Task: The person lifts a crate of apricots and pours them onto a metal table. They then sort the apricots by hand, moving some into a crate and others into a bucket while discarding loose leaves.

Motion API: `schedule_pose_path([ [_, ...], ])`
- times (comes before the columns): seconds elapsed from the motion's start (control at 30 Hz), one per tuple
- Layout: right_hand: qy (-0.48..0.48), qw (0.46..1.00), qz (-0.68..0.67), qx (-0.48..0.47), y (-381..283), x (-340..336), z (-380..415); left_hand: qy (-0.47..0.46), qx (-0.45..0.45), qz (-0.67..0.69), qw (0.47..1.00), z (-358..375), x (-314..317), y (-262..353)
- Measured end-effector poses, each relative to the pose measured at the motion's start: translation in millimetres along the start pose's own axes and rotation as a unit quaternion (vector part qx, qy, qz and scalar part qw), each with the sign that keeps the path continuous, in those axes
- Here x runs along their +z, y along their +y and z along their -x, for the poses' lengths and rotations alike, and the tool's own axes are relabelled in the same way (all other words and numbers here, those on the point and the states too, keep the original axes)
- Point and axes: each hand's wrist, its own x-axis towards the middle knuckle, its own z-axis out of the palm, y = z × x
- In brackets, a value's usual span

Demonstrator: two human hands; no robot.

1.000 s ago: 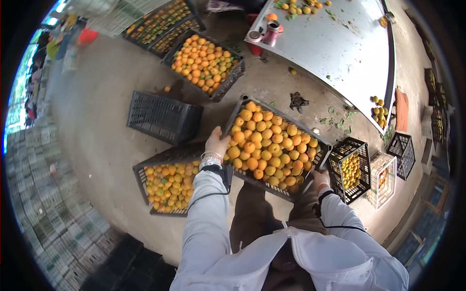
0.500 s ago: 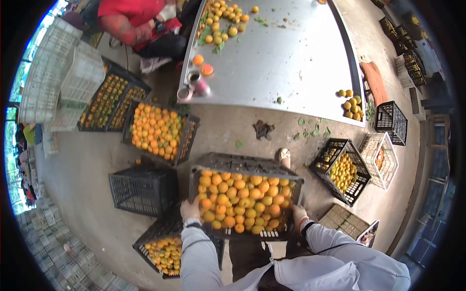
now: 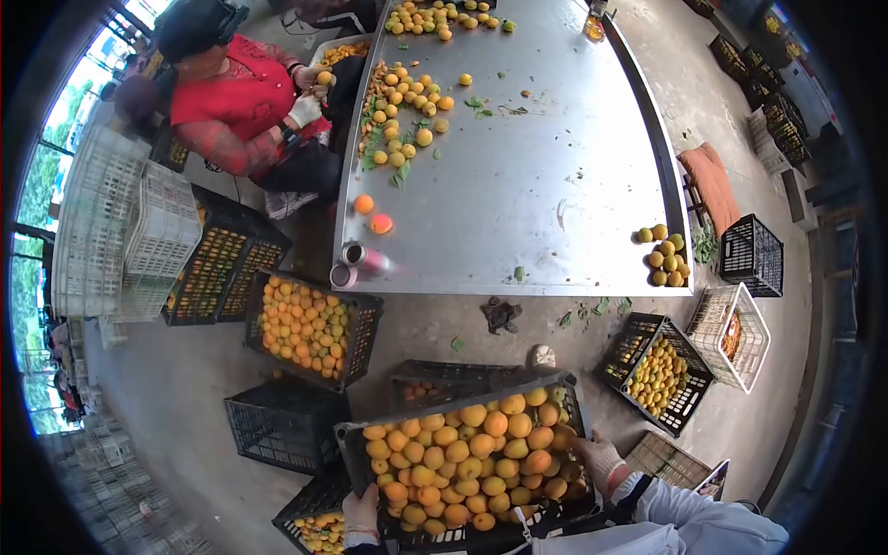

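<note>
A black plastic crate point(image 3: 347, 462) full of orange-yellow fruit point(image 3: 472, 453), which look like apricots, is held in front of my body. It is slanted, its right end farther forward than its left. My left hand point(image 3: 361, 511) is closed on the near left side, its fingertips partly hidden. At the right end wall, my right hand point(image 3: 599, 462) grips the rim. Just beyond the held crate stands another black crate point(image 3: 453, 372) with some fruit showing inside; most of it is hidden.
A metal table point(image 3: 518, 213) bearing fruit, leaves and cups stands ahead. A seated person in red point(image 3: 231, 111) handles fruit at left. Fruit-filled crates point(image 3: 365, 342) and a black crate point(image 3: 282, 430) stand left; a black crate point(image 3: 689, 407) and a white crate point(image 3: 754, 347) stand right.
The held crate has come closer to my body and turned, its right end now farther forward. The crate beyond it shows more. My view has tilted up, revealing more of the table and person.
</note>
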Motion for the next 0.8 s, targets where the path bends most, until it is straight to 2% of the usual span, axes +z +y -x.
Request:
schedule_pose_path([
  [0.07, 0.006, 0.999, 0.029, -0.019, -33.9, -11.2, 7.5, 0.001, -0.03, 0.014, 0.999, 37.0, -4.4, 20.5],
  [0.17, 0.035, 0.993, 0.075, -0.09, -95.8, -27.7, 20.8, -0.026, -0.01, 0.032, 0.999, 77.3, 4.6, 53.9],
  [0.23, 0.045, 0.987, 0.065, -0.141, -131.6, -45.6, 25.5, 0.009, 0.027, 0.025, 0.999, 97.5, 18.8, 96.3],
  [0.27, 0.058, 0.99, 0.043, -0.122, -158.1, -47.9, 38.5, -0.044, 0.078, 0.034, 0.995, 100.4, 21.7, 111.6],
  [0.3, 0.072, 0.992, 0.021, -0.106, -186.3, -49.4, 48.6, -0.064, 0.066, 0.088, 0.992, 101.1, 31.2, 129.8],
  [0.33, 0.064, 0.988, -0.003, -0.14, -200.4, -56.9, 45.9, -0.083, 0.051, 0.142, 0.985, 101.7, 40.8, 148.1],
  [0.4, 0.052, 0.98, -0.03, -0.188, -222.8, -83.8, 18.2, -0.099, 0.112, 0.127, 0.981, 98.0, 63.7, 188.6],
  [0.43, 0.049, 0.979, -0.033, -0.196, -234.0, -94.6, 5.4, -0.109, 0.129, 0.166, 0.972, 91.5, 80.0, 204.9],
  [0.5, 0.066, 0.972, 0.006, -0.223, -264.9, -108.4, -15.7, -0.134, 0.146, 0.134, 0.971, 78.7, 105.6, 243.3],
  [0.53, 0.065, 0.973, 0.01, -0.22, -277.3, -114.7, -32.2, -0.121, 0.179, 0.157, 0.964, 68.0, 126.3, 258.1],
  [0.6, 0.106, 0.961, 0.015, -0.253, -294.8, -129.2, -84.3, -0.042, 0.264, 0.05, 0.962, 35.1, 163.0, 278.4],
  [0.63, 0.134, 0.936, 0.099, -0.309, -298.4, -144.9, -120.1, 0.006, 0.299, -0.004, 0.954, 18.5, 181.3, 288.5],
  [0.67, 0.149, 0.94, 0.107, -0.287, -315.6, -142.0, -126.6, -0.036, 0.233, 0.057, 0.97, -2.0, 199.2, 296.8],
  [0.7, 0.163, 0.944, 0.116, -0.264, -334.1, -137.3, -131.5, -0.028, 0.246, 0.053, 0.967, 6.7, 201.2, 324.3],
  [0.73, 0.176, 0.946, 0.124, -0.24, -352.3, -132.5, -135.8, -0.03, 0.208, 0.017, 0.978, 5.1, 201.9, 344.1],
  [0.77, 0.201, 0.928, 0.211, -0.232, -368.4, -133.1, -146.7, -0.052, 0.214, 0.035, 0.975, -4.7, 204.7, 350.1],
  [0.8, 0.235, 0.906, 0.274, -0.221, -390.0, -123.9, -146.7, -0.026, 0.235, -0.016, 0.972, 8.2, 201.7, 376.2],
])
